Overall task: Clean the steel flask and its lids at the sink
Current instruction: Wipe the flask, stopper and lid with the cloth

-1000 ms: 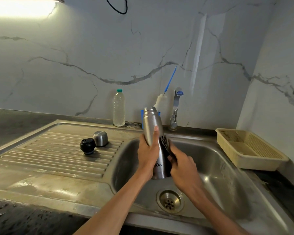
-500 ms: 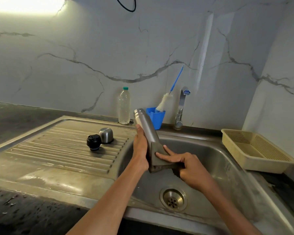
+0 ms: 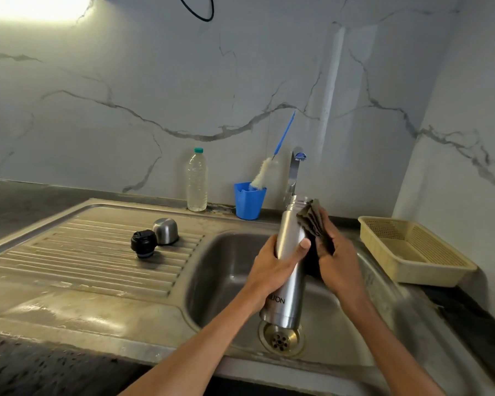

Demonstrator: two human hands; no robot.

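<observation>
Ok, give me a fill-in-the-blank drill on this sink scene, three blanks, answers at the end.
1. The left hand holds the steel flask over the ____ of the sink.
2. The right hand presses a dark ____ against the flask's upper side.
3. The black lid and the steel lid sit on the ribbed drainboard, ____ of the basin.

Missing words: drain; scrub pad; left

Steel flask (image 3: 288, 270) — partly hidden lettering "LLION"
</observation>
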